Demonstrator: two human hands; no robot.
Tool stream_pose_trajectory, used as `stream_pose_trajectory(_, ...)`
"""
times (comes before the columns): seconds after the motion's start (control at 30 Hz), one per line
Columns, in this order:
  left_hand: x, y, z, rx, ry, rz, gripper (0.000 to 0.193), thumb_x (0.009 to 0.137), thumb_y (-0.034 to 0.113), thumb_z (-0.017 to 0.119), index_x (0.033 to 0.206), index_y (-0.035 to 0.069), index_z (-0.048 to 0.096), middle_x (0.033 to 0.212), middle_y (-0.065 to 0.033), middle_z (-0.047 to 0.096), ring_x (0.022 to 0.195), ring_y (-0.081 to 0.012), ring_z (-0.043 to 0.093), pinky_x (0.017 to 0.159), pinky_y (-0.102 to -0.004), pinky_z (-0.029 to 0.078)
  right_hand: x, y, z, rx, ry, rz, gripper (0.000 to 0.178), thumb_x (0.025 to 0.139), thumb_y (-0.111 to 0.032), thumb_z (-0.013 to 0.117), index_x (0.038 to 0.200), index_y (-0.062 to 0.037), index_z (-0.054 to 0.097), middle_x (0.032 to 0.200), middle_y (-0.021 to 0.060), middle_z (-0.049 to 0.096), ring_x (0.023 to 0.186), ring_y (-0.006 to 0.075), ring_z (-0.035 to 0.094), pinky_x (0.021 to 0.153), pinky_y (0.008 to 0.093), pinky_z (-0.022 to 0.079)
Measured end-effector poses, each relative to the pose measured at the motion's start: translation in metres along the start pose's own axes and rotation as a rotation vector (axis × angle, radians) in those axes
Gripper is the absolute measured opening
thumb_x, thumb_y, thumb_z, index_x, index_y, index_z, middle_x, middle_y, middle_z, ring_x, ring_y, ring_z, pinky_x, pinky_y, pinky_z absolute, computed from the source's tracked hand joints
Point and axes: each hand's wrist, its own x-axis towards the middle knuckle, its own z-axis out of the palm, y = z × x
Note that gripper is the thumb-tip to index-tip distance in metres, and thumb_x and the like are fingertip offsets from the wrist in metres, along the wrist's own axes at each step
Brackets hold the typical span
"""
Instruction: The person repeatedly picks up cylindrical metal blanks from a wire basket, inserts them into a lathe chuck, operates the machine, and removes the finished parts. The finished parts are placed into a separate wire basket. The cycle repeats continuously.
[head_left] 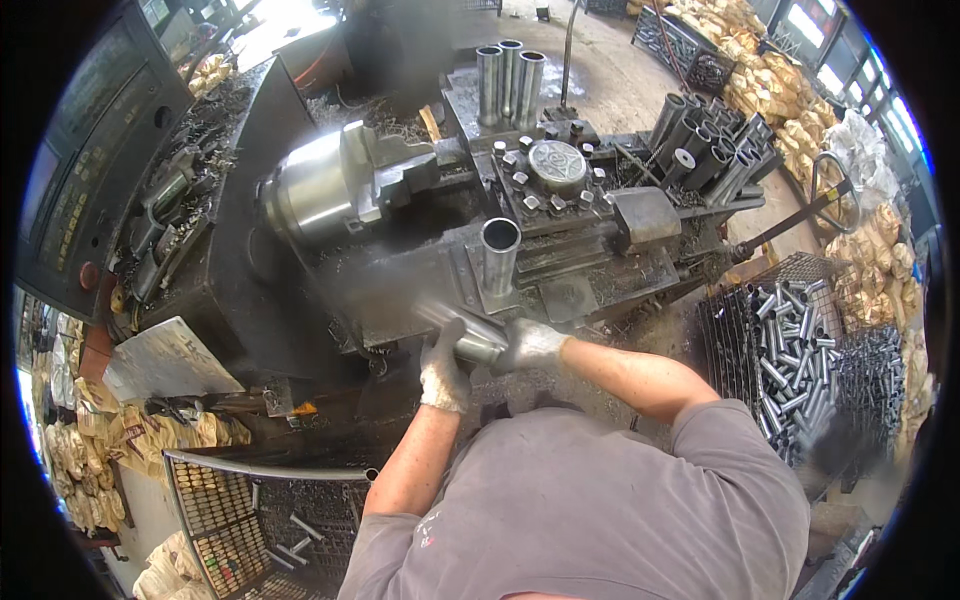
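Both gloved hands, left (443, 372) and right (527, 343), closed on one blurred tube (468, 335) at lathe (420, 215) front edge; chuck (318, 190) apparently empty, tube unloaded.

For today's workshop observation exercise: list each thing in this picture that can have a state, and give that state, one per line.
Left hand: gloved, grip closed on the metal tube.
Right hand: gloved, grip closed on the same tube.
Metal tube: held, tilted, blurred.
Upright tube: standing on the lathe, open end up.
Lathe chuck: empty.
Right wire basket: heaped with tubes.
Left wire basket: holds a few tubes.
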Motion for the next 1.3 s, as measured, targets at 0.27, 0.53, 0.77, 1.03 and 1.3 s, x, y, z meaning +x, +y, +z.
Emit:
stream_pose_trajectory(0.27, -0.006, 0.002, -0.022, -0.203, -0.044, -0.105, 0.046, 0.109, 0.048, 0.056, 0.132, 0.010, 0.067, 0.122, -0.0116, 0.075, 0.110, -0.0311, 0.073, 0.095, -0.0506, 0.060, -0.010, 0.027, -0.014, 0.180, -0.088, -0.118, 0.052, 0.073, -0.026, 0.086, 0.115, 0.0000, 0.072, 0.097, 0.0185, 0.077, 0.087, 0.0305, 0.076, 0.079, 0.0438, 0.062)
stream_pose_trajectory(0.53, -0.022, 0.036, 0.088, 1.367, -0.008, 0.894, 0.082, 0.078, 0.024, 0.095, 0.147, 0.005, 0.056, 0.103, -0.0109, 0.075, 0.086, -0.0216, 0.074, 0.076, -0.0336, 0.060, -0.045, 0.089, -0.098, 0.133, 0.508, -0.081, 0.061, 0.079, -0.036, 0.093, 0.125, -0.0052, 0.069, 0.108, 0.0185, 0.079, 0.104, 0.0316, 0.078, 0.090, 0.0419, 0.061)
stream_pose_trajectory(0.77, 0.049, 0.060, 0.108, 1.123, -0.039, 0.960, 0.057, 0.083, 0.035, 0.091, 0.129, 0.010, 0.068, 0.115, -0.0123, 0.078, 0.108, -0.0288, 0.076, 0.091, -0.0411, 0.060, -0.083, 0.087, -0.078, -0.355, 0.221, 0.045, 0.038, 0.090, -0.022, 0.073, 0.122, -0.0030, 0.066, 0.100, 0.0254, 0.076, 0.090, 0.0398, 0.077, 0.080, 0.0510, 0.063)
stream_pose_trajectory(1.03, 0.004, 0.114, 0.016, -0.181, -0.339, 0.345, 0.078, 0.103, 0.068, 0.058, 0.148, 0.005, 0.054, 0.129, -0.0155, 0.069, 0.111, -0.0282, 0.072, 0.098, -0.0466, 0.062, 0.040, -0.013, 0.026, -0.396, 0.272, -0.190, 0.036, 0.091, -0.033, 0.075, 0.112, -0.0037, 0.070, 0.085, 0.0162, 0.072, 0.079, 0.0367, 0.076, 0.067, 0.0511, 0.061)
stream_pose_trajectory(1.3, 0.005, 0.068, -0.040, -0.127, -0.196, 0.187, 0.084, 0.098, 0.082, 0.051, 0.131, 0.006, 0.066, 0.126, -0.0177, 0.072, 0.110, -0.0353, 0.073, 0.092, -0.0505, 0.063, -0.007, -0.052, -0.054, 0.577, 0.179, -0.113, 0.055, 0.090, -0.043, 0.078, 0.126, -0.0010, 0.073, 0.102, 0.0181, 0.078, 0.090, 0.0254, 0.076, 0.081, 0.0401, 0.060)
